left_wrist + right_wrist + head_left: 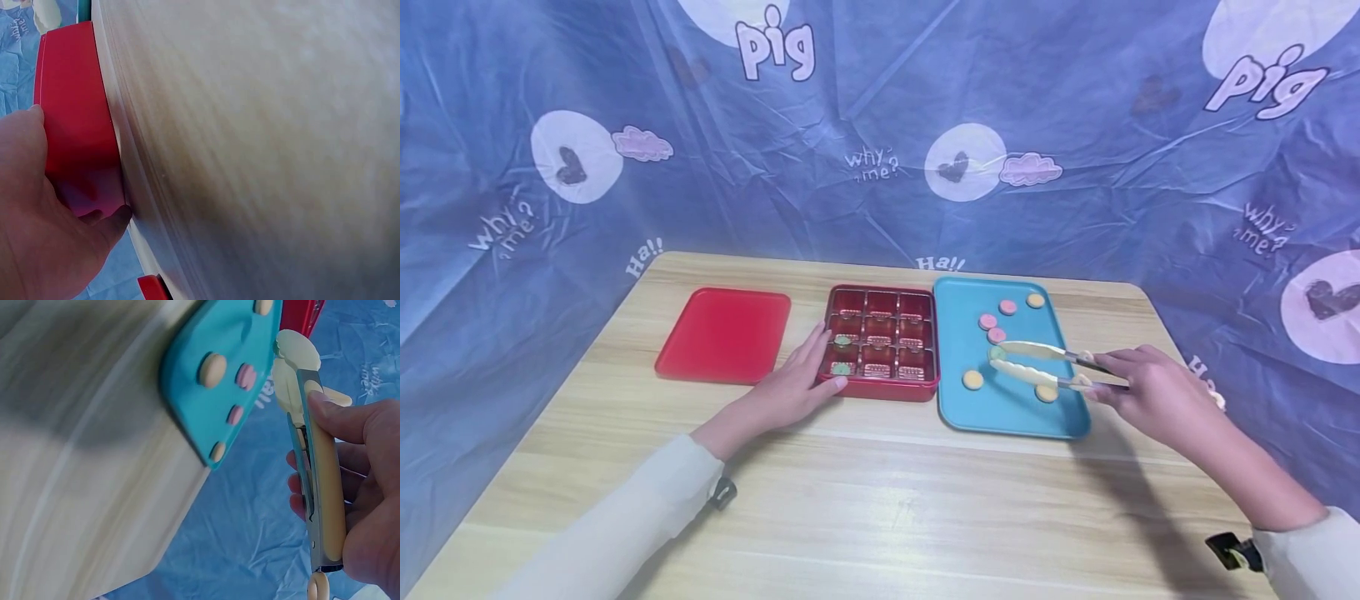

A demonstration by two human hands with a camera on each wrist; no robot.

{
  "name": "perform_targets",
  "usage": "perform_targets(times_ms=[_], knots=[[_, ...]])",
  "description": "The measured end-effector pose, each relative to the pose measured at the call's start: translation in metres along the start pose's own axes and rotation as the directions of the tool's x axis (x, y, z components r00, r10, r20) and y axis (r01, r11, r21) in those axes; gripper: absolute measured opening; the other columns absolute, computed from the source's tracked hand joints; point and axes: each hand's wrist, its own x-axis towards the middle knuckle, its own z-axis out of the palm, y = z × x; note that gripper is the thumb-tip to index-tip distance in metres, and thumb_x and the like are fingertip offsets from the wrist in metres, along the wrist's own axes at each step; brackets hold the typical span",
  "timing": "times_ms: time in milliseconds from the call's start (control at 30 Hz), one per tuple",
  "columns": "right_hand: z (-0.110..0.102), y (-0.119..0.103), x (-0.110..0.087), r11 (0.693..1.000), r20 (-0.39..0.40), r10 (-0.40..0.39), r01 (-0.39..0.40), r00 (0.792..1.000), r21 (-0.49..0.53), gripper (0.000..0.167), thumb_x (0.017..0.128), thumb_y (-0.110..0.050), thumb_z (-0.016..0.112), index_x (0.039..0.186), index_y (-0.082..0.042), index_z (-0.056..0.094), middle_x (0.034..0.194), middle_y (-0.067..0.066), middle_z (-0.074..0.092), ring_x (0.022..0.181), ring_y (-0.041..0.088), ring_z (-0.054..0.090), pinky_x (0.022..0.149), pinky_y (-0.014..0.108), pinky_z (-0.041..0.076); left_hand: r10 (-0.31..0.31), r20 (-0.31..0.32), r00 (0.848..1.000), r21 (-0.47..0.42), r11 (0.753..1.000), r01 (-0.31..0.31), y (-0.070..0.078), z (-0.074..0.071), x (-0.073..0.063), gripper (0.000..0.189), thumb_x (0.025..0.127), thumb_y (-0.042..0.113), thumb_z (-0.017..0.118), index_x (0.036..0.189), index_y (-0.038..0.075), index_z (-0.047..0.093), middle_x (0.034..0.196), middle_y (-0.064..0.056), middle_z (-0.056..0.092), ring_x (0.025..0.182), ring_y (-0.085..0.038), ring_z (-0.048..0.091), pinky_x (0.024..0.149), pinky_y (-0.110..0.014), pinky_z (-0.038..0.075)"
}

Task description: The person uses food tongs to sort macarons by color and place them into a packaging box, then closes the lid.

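My left hand (793,379) rests at the near left corner of a red box (887,389), fingers along its left side and thumb at its front. Inside the box, a clear divided insert holds a green macaron-like piece (841,368) in the near left compartment and another (842,340) in the compartment behind it. My right hand (1153,392) grips tongs (328,487) by their handles over the blue tray (1007,417). The parted cream tips stand around a green piece (997,354), partly covering it.
Pink pieces (1008,307) and yellow pieces (973,380) lie scattered on the tray, one yellow piece (1046,393) under the tongs. A flat red lid (726,337) lies left of the box. Behind the wooden table (865,500) hangs a blue printed cloth (850,108).
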Motion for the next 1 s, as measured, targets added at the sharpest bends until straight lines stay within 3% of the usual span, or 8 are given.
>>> perform_targets(times_ms=[333, 667, 767, 833, 1000], knots=[[0.004, -0.020, 0.027, 0.998, -0.028, -0.043, 0.044, 0.999, 0.040, 0.051, 0.071, -0.015, 0.090, 0.115, 0.003, 0.074, 0.105, 0.019, 0.075, 0.081, 0.028, 0.063, 0.058, 0.041, 0.047, 0.008, -0.007, 1.000, -0.003, 1.000, -0.008, 0.001, 0.001, 0.000, 0.097, 0.094, 0.074, 0.043, 0.164, 0.024, -0.002, 0.171, 0.004, -0.008, 0.158, -0.026, 0.006, 0.118, -0.064, 0.027], [0.012, -0.045, 0.058, 0.996, 0.016, -0.031, 0.029, 0.999, 0.087, 0.052, 0.077, -0.017, 0.087, 0.122, 0.002, 0.071, 0.116, 0.022, 0.073, 0.090, 0.032, 0.063, 0.064, 0.049, 0.052, 0.005, -0.001, 1.000, -0.003, 1.000, -0.005, 0.002, 0.000, 0.000, 0.096, 0.095, 0.072, 0.044, 0.164, 0.024, -0.003, 0.171, 0.003, -0.010, 0.158, -0.026, 0.005, 0.118, -0.064, 0.026], [0.017, -0.051, 0.068, 0.995, 0.034, -0.029, 0.026, 0.999, 0.095, 0.051, 0.079, -0.018, 0.086, 0.123, 0.002, 0.071, 0.119, 0.021, 0.072, 0.098, 0.036, 0.064, 0.072, 0.051, 0.054, 0.002, -0.002, 1.000, 0.001, 1.000, -0.002, 0.002, 0.000, 0.000, 0.096, 0.095, 0.072, 0.044, 0.164, 0.025, -0.004, 0.171, 0.002, -0.009, 0.158, -0.026, 0.005, 0.118, -0.064, 0.026], [0.021, -0.054, 0.075, 0.993, 0.044, -0.029, 0.024, 0.999, 0.113, 0.051, 0.079, -0.017, 0.085, 0.124, 0.002, 0.070, 0.122, 0.021, 0.070, 0.108, 0.040, 0.064, 0.083, 0.055, 0.054, -0.001, -0.004, 1.000, 0.003, 1.000, 0.001, 0.002, 0.000, -0.001, 0.096, 0.095, 0.072, 0.044, 0.164, 0.025, -0.003, 0.171, 0.003, -0.009, 0.158, -0.026, 0.006, 0.118, -0.064, 0.026], [0.029, -0.062, 0.089, 0.990, 0.056, -0.032, 0.024, 0.998, 0.142, 0.053, 0.080, -0.015, 0.085, 0.126, 0.003, 0.068, 0.128, 0.020, 0.068, 0.123, 0.045, 0.058, 0.109, 0.059, 0.042, -0.004, -0.006, 1.000, 0.007, 1.000, 0.004, 0.001, 0.000, -0.001, 0.096, 0.095, 0.072, 0.043, 0.164, 0.024, -0.003, 0.171, 0.002, -0.009, 0.158, -0.026, 0.006, 0.118, -0.065, 0.026]])
